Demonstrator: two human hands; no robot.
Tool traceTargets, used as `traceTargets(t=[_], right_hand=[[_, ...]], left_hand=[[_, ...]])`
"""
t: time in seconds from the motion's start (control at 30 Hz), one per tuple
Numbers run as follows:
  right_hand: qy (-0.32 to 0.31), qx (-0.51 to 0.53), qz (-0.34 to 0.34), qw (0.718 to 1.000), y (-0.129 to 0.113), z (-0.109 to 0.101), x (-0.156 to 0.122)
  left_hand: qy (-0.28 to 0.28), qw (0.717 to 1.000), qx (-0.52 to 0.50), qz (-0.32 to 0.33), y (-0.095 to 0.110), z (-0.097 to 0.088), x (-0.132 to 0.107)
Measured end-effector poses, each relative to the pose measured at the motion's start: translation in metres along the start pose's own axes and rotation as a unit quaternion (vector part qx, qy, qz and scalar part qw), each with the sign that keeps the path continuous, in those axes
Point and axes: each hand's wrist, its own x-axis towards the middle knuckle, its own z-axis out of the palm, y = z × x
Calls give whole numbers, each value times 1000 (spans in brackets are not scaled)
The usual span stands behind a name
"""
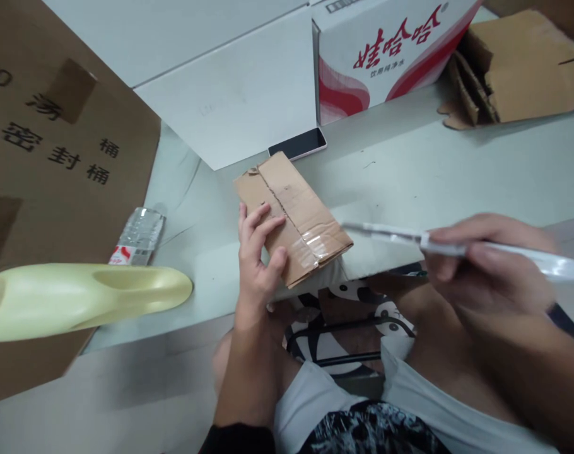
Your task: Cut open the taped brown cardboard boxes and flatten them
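A small brown cardboard box lies tilted at the front edge of the table, with shiny clear tape across its near end. My left hand grips its left side, fingers over the top face and thumb near the taped end. In my right hand is a utility knife with a pale handle, blurred by motion. Its thin blade points left, and the tip is close to the box's right corner; whether they touch I cannot tell.
A black-screened phone lies behind the box, against white cartons. A red-and-white carton and folded cardboard stand at the back right. On the left are a large brown carton, a yellow-green plastic object and a crumpled clear-and-red package.
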Motion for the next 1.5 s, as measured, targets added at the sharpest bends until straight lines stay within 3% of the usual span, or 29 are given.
traceTargets(t=[0.07, 0.1, 0.23, 0.4, 0.53, 0.63, 0.77, 0.9, 1.0, 1.07, 1.13, 1.2, 1.3, 1.4, 1.5], right_hand=[[61, -48, 0, 997, 13, 7, 11], [56, -96, 13, 994, 19, 11, 16], [-104, -314, 66, 941, 41, 21, 28], [-231, -430, 97, 867, 59, 25, 27], [-240, -471, 106, 842, 67, 31, 24], [-206, -461, 69, 860, 70, 38, 22], [-156, -321, -21, 934, 66, 45, 22], [-136, -188, -98, 968, 58, 54, 18], [-167, -117, -107, 973, 56, 62, 11], [-186, -100, -92, 973, 58, 66, 8], [-197, -111, -70, 972, 62, 68, 8], [-208, -146, -42, 966, 68, 68, 10], [-265, -227, 11, 937, 76, 68, 13], [-352, -306, 23, 884, 80, 72, 11], [-396, -348, -8, 850, 79, 78, 6]], left_hand=[[-28, 1000, 14, -1, 9, -5, -3], [-43, 999, 26, 0, 14, -7, -4], [-78, 996, 38, -23, 21, -8, -8], [-10, 999, -28, -29, 15, -9, -8], [53, 995, -84, -8, 9, -11, -9], [102, 989, -105, 12, 6, -11, -10], [130, 987, -86, 50, 2, -11, -12], [162, 982, -91, 35, 3, -6, -16], [272, 960, -71, 5, 5, -2, -15], [373, 927, -36, -23, 4, -5, -11], [429, 901, 10, -70, 1, -13, -8], [420, 896, 71, -122, -4, -26, -7], [345, 914, 152, -151, -12, -47, -10], [268, 945, 123, -141, -16, -60, -13], [242, 949, 90, -179, -20, -68, -15]])
